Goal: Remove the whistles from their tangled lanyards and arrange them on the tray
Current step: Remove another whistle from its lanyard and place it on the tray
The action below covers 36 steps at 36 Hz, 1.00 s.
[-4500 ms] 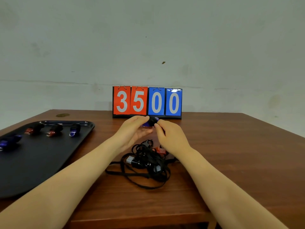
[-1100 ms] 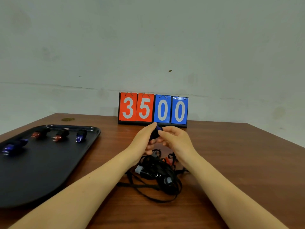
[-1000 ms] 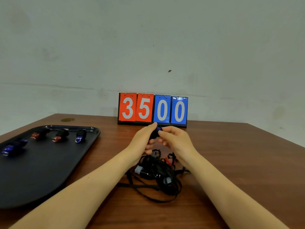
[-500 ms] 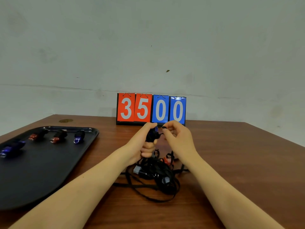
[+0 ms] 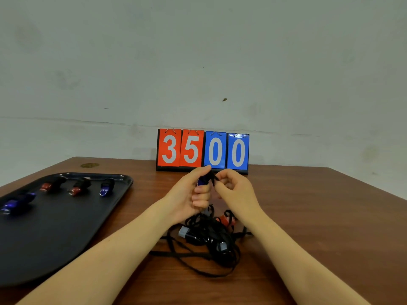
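Hands meet above the tangled lanyards (image 5: 204, 241) — left hand (image 5: 189, 199) grips blue whistle (image 5: 203, 180), right hand (image 5: 233, 190) pinches its cord.

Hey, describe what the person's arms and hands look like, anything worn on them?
Both forearms are bare up to the bottom edge of the picture: no sleeves show. The left hand and the right hand wear no gloves, and no rings, watch or bracelet can be seen. No markings are visible.

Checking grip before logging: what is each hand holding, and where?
Left hand grips the blue whistle by its body; right hand pinches its black lanyard at the whistle.
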Tool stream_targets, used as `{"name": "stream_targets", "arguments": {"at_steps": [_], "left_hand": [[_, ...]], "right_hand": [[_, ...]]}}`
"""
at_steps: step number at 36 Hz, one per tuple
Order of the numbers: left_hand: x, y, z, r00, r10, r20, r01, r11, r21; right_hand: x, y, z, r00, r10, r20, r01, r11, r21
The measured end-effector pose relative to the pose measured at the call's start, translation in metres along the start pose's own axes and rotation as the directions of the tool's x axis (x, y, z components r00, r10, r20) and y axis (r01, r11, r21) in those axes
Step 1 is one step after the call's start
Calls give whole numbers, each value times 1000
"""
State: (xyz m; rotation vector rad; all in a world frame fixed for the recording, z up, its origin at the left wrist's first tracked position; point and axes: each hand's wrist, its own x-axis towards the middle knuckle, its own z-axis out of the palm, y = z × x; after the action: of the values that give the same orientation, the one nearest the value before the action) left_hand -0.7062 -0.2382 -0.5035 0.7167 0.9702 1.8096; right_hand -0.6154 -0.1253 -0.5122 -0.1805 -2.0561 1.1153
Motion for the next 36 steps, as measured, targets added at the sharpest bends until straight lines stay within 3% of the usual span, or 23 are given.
{"name": "stream_targets", "arguments": {"at_steps": [4, 8, 11, 14, 18, 21, 23, 25, 27, 29, 32, 36], "left_hand": [[3, -1, -1, 993, 59, -98, -58, 998, 13], [5, -2, -2, 963, 141, -230, -104, 981, 165], [4, -3, 0, 951, 158, -264, -112, 977, 181], [4, -2, 1, 958, 123, -260, -109, 992, 65], [1, 5, 1, 979, 37, -201, -83, 971, -225], [-2, 6, 1, 980, -1, -198, -63, 948, -314], [-1, 6, 0, 981, -9, -191, -62, 931, -361], [-1, 8, 0, 979, -4, -202, -73, 925, -373], [0, 10, 0, 977, -2, -214, -77, 931, -357], [0, 8, -1, 978, -12, -208, -64, 934, -353], [1, 5, -3, 977, -42, -208, -40, 925, -377], [4, 5, -2, 974, -39, -223, -51, 922, -385]], "right_hand": [[1, -1, 0, 1000, -16, -7, 16, 1000, -26], [-1, -2, 0, 1000, -23, 14, 24, 999, -32], [-2, -2, 1, 999, -16, 37, 17, 999, -50], [-2, -1, 2, 998, 6, 64, 0, 997, -82], [-3, 0, 3, 993, 54, 104, -41, 991, -126], [-2, -1, 2, 991, 94, 92, -84, 990, -112], [0, -3, 2, 983, 159, 87, -158, 987, -27], [2, -5, 1, 962, 246, 122, -268, 939, 215], [2, -8, -1, 942, 266, 207, -337, 763, 552], [1, -12, -3, 930, 254, 264, -365, 577, 730], [0, -14, -4, 918, 252, 305, -389, 434, 813], [-1, -16, -2, 924, 239, 300, -379, 456, 805]]}}
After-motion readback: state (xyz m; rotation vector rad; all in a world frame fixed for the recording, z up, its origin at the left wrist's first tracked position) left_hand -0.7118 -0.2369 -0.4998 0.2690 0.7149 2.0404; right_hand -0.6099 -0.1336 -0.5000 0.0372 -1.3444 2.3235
